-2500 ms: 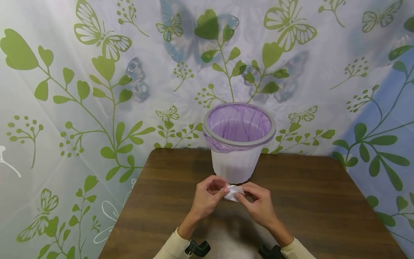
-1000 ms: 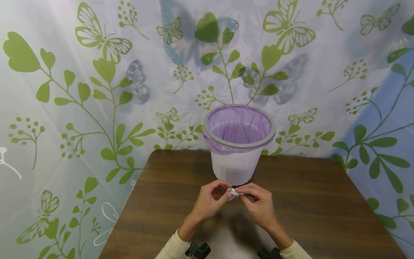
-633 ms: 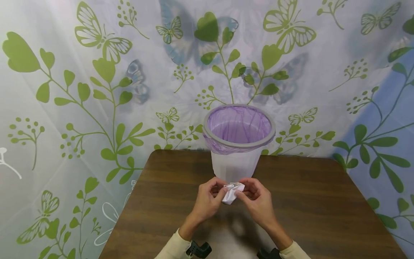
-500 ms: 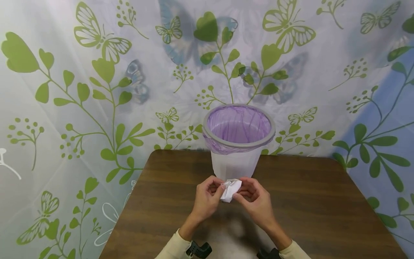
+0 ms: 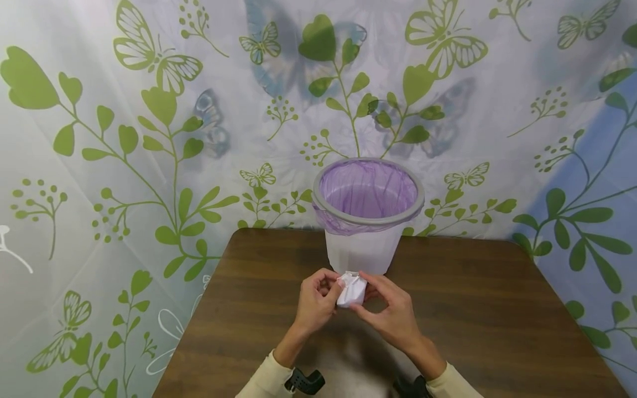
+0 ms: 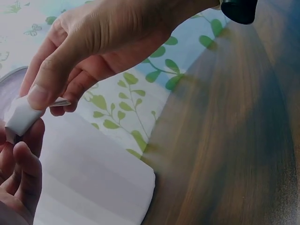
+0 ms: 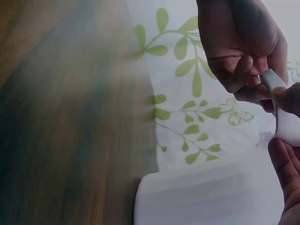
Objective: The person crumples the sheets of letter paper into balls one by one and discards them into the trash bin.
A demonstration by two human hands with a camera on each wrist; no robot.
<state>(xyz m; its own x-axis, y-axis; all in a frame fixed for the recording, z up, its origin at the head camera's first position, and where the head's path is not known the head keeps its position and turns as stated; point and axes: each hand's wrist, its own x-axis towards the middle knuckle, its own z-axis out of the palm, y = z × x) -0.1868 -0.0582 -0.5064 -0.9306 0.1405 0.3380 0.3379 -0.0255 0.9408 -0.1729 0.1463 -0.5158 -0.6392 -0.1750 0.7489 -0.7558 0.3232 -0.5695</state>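
A small white piece of paper (image 5: 351, 289), creased and folded into a compact wad, is held between both hands above the table, just in front of the bin. My left hand (image 5: 316, 301) pinches its left side, thumb on the near face. From the right, my right hand (image 5: 393, 312) holds it by the edges, index finger at the top and thumb at the bottom. Seen from the left wrist, the paper (image 6: 23, 116) has a thin corner sticking out beside the right thumb. In the right wrist view, the curved edge of the paper (image 7: 286, 117) shows between the hands.
Behind the hands stands a white bin (image 5: 360, 251) with a grey rim, lined with a purple bag (image 5: 368, 190). It sits on a brown wooden table (image 5: 478, 309). A cloth (image 5: 199, 110) printed with leaves and butterflies hangs behind the table. Black devices (image 5: 304, 381) are strapped to the wrists.
The paper has been turned and squeezed between the fingers, going from a narrow crumple to a rounder wad. Both hands shifted slightly left; the right thumb and index finger have spread around it.
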